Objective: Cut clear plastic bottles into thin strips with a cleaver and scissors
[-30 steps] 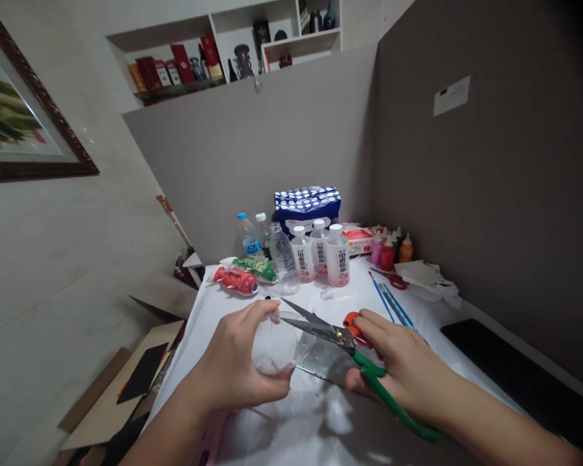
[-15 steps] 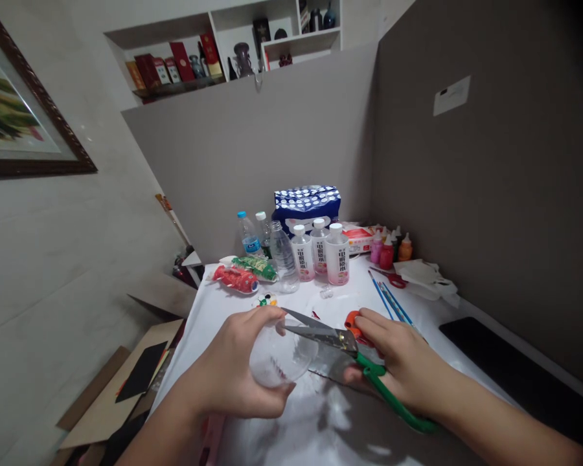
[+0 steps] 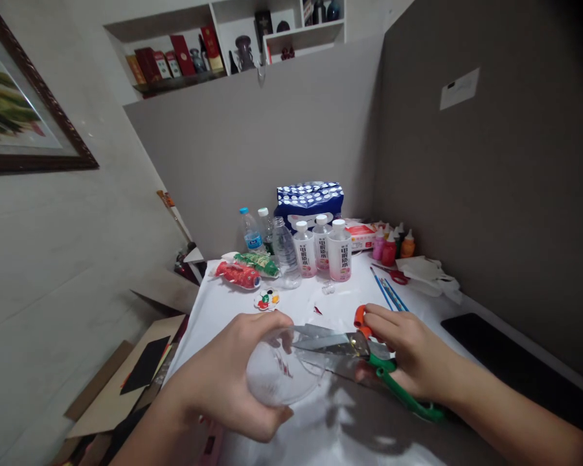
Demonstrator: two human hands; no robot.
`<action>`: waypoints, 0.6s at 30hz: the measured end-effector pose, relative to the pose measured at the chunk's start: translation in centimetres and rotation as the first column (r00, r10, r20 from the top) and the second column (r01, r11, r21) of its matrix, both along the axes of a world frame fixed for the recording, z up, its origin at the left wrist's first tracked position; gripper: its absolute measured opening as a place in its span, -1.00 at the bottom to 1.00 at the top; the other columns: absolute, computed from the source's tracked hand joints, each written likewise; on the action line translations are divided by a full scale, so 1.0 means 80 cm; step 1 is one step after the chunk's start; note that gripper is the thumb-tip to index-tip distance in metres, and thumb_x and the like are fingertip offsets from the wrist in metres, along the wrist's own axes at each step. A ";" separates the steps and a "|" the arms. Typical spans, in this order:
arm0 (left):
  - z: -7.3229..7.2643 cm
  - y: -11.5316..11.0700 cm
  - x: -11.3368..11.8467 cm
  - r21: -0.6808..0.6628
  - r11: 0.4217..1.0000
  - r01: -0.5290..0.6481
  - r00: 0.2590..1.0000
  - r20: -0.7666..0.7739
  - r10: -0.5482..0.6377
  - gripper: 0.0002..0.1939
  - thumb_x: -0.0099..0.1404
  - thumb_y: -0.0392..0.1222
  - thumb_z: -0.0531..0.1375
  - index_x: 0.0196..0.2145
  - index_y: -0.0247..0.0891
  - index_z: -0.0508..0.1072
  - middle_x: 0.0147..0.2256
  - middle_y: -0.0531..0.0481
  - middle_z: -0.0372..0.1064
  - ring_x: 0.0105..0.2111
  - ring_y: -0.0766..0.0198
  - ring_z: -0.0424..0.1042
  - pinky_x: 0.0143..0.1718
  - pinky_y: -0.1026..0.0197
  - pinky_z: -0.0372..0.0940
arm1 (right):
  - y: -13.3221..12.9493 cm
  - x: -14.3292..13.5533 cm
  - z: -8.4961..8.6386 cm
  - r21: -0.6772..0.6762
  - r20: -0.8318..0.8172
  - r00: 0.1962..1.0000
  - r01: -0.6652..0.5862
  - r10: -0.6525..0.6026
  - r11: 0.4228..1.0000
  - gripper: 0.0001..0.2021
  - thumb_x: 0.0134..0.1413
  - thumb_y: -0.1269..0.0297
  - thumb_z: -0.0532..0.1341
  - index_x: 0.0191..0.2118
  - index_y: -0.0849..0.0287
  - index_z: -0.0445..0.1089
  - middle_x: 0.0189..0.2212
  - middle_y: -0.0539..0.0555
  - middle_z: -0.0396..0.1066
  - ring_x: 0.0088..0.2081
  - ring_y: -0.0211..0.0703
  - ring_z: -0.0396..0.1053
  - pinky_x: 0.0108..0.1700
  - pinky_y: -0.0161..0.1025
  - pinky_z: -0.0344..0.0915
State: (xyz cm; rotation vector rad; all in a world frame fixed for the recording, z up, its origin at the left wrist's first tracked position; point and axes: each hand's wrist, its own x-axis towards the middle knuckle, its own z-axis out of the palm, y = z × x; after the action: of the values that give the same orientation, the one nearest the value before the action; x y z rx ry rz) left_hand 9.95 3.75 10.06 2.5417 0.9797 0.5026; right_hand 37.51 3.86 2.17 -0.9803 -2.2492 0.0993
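My left hand (image 3: pixel 230 369) is wrapped round a clear plastic piece (image 3: pixel 276 380), rounded and open toward the right, which looks like part of a cut bottle. In my right hand (image 3: pixel 412 353) is a pair of scissors (image 3: pixel 337 343) with one orange and one green handle. The blades point left and lie at the plastic's upper edge, close to my left fingertips. Whether they bite into the plastic I cannot tell. A strip of clear plastic (image 3: pixel 342 370) trails beneath the blades toward my right fingers.
Behind my hands stand pink-white labelled bottles (image 3: pixel 340 255), a capless clear bottle (image 3: pixel 285 255) and a blue package (image 3: pixel 308 200). Red and green painted bottles (image 3: pixel 238 274) lie left of a paint palette (image 3: pixel 266 299). Rightward are brushes (image 3: pixel 387 291), red-handled scissors (image 3: pixel 398 277), paint bottles (image 3: pixel 388 249) and a black mat (image 3: pixel 505 362).
The scissor blades have come closer together and shifted slightly right and down with my right hand. The clear plastic piece has turned a little in my left hand.
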 end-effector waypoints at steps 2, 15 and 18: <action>0.005 -0.002 -0.001 -0.015 1.000 0.012 1.000 -0.008 -0.013 -0.54 -0.20 -0.21 0.25 -0.24 -0.13 0.37 -0.26 0.05 0.41 -0.24 0.14 0.41 -0.19 0.18 0.34 | 0.000 0.001 0.002 -0.003 -0.004 1.000 -0.025 0.025 1.000 -0.78 -0.01 0.13 0.25 -0.40 0.10 0.21 -0.44 0.04 0.26 -0.47 -0.18 0.21 -0.43 -0.26 0.14; 0.014 -0.009 -0.009 -0.127 0.990 0.055 0.997 -0.042 -0.061 -0.54 -0.20 -0.20 0.26 -0.24 -0.13 0.42 -0.22 0.09 0.43 -0.23 0.17 0.42 -0.25 0.24 0.37 | -0.001 0.006 0.005 -0.041 0.048 0.995 -0.088 0.090 0.995 -0.78 0.04 0.15 0.23 -0.39 0.09 0.17 -0.43 0.04 0.24 -0.46 -0.20 0.16 -0.42 -0.25 0.11; 0.014 -0.008 -0.013 -0.117 0.990 0.073 0.996 -0.051 -0.079 -0.52 -0.20 -0.18 0.29 -0.21 -0.14 0.44 -0.22 0.08 0.44 -0.24 0.17 0.43 -0.25 0.25 0.38 | -0.002 0.005 0.003 -0.059 0.035 0.995 -0.090 0.092 0.994 -0.79 0.05 0.17 0.22 -0.40 0.09 0.16 -0.46 0.01 0.22 -0.47 -0.21 0.16 -0.42 -0.26 0.09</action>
State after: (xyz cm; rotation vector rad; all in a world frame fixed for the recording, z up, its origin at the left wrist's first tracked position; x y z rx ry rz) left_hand 8.88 3.13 11.19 2.4909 0.8998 0.3450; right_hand 37.91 3.68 2.40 -0.9165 -2.3376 0.1882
